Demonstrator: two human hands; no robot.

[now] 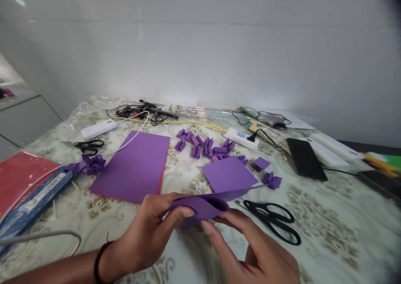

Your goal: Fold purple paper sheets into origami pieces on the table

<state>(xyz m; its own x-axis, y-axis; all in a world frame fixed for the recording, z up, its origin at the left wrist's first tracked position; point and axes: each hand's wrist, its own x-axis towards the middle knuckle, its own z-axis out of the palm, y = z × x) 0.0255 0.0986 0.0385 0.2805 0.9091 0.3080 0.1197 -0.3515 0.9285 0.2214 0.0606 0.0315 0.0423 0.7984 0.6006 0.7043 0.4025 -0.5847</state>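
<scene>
A sheet of purple paper (200,209), bent over into a loose loop, is held between my two hands above the table. My left hand (153,221) pinches its left side, thumb on the near face. At the right end of the loop, my right hand (250,246) grips the paper between thumb and fingers. Just beyond lies a flat purple paper square (230,173). Black-handled scissors (275,219) rest to the right of the held paper. Farther back are several small folded purple paper pieces (200,144).
A stack of purple sheets (134,167) lies left of centre. Near it are folded purple pieces (94,163), more scissors (89,145) and a red packet (21,177). Toward the back are glue guns (145,110) and a power strip (241,138). A black phone (305,158) lies right.
</scene>
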